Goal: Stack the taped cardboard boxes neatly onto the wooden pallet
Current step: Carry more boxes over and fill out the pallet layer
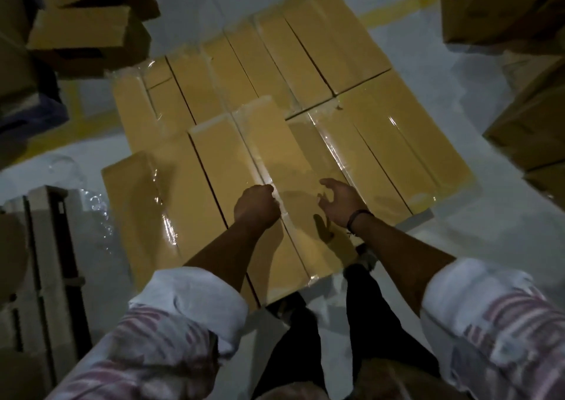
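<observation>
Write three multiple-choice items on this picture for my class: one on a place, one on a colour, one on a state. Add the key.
1. Where is the dark wristband?
A. on a shelf
B. on the wrist of the right hand
C. on the floor

2. What colour are the tops of the taped boxes?
A. yellow-brown
B. blue
C. black

3. How is the right hand?
A. gripping a box
B. clenched in a fist
C. open, holding nothing

Key:
1 B, the band circles the wrist just behind that hand.
2 A, every top shows yellow-brown under clear tape.
3 C, its fingers are spread and loosely bent, with nothing between them.
</observation>
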### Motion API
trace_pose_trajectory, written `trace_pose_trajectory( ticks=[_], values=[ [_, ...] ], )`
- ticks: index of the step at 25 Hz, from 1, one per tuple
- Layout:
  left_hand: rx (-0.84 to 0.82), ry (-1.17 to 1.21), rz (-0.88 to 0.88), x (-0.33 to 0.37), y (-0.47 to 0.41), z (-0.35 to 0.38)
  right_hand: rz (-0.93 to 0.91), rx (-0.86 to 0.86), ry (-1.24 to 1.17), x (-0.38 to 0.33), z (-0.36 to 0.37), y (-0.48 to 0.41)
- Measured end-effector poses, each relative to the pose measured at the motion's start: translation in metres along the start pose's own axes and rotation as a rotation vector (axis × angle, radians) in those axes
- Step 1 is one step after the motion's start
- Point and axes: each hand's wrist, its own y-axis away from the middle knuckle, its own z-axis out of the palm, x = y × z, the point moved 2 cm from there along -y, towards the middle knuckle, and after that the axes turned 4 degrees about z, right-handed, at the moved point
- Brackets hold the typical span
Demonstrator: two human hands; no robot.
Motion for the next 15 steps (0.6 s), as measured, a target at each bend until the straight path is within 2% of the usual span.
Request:
trace_pose_trajectory(
  ticks=[5, 11, 15],
  values=[
    [0.104, 0.028, 0.008, 0.019, -0.06, 0.004, 0.0, -0.059, -0.099, -0.001, 0.01, -0.074],
    [0.084, -0.049, -0.04, 0.036, -0.133, 0.022, -0.018, -0.14, -0.166, -0.016, 0.007, -0.149],
    [0.138, -0.097, -0.079, 0.045, -0.156, 0.024, -0.014, -0.181, -0.188, -0.025, 0.001, -0.174]
  ],
)
